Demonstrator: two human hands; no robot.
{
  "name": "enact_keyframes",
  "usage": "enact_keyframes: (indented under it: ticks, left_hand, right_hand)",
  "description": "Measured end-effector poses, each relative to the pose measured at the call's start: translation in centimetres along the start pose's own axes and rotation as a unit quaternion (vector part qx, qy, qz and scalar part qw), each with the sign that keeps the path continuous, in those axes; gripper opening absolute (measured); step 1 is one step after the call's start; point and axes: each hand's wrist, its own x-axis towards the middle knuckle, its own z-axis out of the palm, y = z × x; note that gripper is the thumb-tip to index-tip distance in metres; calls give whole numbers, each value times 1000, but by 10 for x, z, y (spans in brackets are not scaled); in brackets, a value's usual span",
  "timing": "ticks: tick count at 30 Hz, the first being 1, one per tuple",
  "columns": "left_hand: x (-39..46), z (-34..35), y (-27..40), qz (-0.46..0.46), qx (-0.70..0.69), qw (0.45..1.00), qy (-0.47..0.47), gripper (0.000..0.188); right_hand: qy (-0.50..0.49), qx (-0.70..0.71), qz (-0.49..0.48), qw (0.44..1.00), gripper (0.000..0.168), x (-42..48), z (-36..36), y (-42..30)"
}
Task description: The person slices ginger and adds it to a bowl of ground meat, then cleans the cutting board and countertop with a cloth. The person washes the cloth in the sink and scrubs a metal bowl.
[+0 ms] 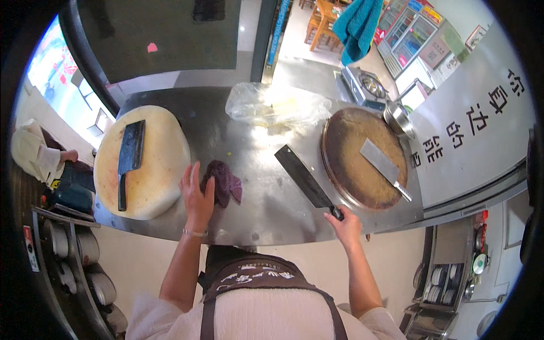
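Note:
My right hand [347, 225] grips the black handle of a dark-bladed cleaver [302, 175], its blade angled up and left over the steel counter [255, 195]. My left hand [199, 197] has its fingers apart, with nothing held, just left of a crumpled purple cloth [223, 182]; whether they touch I cannot tell. Further left, another dark cleaver [132, 146] lies on a thick pale chopping block [163, 165]. At the right, a round brown wooden chopping block [352, 140] carries a cleaver with a silvery blade [379, 160].
A clear plastic bag [276, 106] lies at the counter's back. A metal bowl [398, 119] and a portable gas stove [363, 87] stand back right. A teal towel [358, 29] hangs above. Another person [46, 157] is at far left. Shelves with pots [97, 284] stand lower left.

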Motion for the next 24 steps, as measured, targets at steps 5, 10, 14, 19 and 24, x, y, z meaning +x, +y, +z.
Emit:
enact_keyframes:
  ticks: [5, 10, 14, 19, 24]
  left_hand:
    - [-18, -56, -18, -13, -43, 999, 11, 37]
    - [-19, -114, -36, -61, -21, 994, 85, 30]
    - [-32, -142, -71, -146, 2, 977, 158, 30]
    - [-40, -145, -101, -212, -1, 953, 214, 29]
    - [-46, -138, -101, -249, 40, 946, 202, 28]
  right_hand:
    - [-60, 153, -140, 976, 34, 103, -32, -43]
    - [126, -132, -298, 937, 57, 231, -82, -160]
    - [168, -164, -313, 920, 62, 309, -108, -236]
    - [174, -221, -351, 893, 63, 361, -99, -274]
    - [161, -271, -402, 860, 63, 400, -48, -245]
